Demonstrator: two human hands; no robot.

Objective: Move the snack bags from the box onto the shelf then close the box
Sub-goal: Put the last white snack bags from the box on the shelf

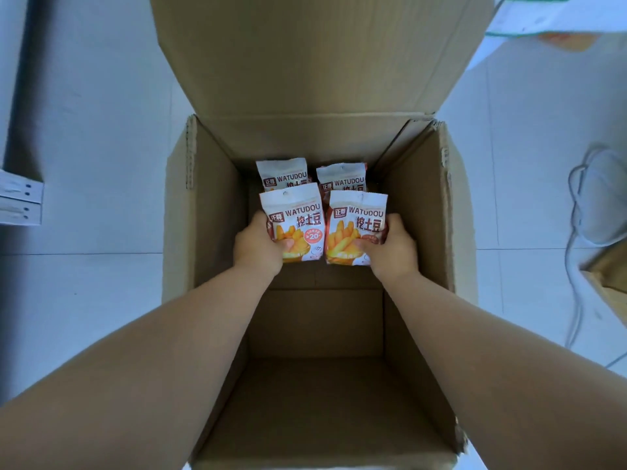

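A tall brown cardboard box (203,212) stands open on the floor below me, its far flap raised. Both my arms reach down into it. My left hand (258,247) grips a white and orange WATUDOU snack bag (293,218) by its left edge. My right hand (395,247) grips a matching snack bag (356,222) by its right edge. Both bags are lifted side by side above the box floor. Behind them two more snack bags, one at the left (281,174) and one at the right (342,179), lie against the far wall, partly hidden.
Pale tiled floor surrounds the box. A white shelf edge (20,198) shows at the left. A white cable (576,232) loops on the floor at the right, beside another cardboard box corner (610,279). A white and green package (529,15) lies at the top right.
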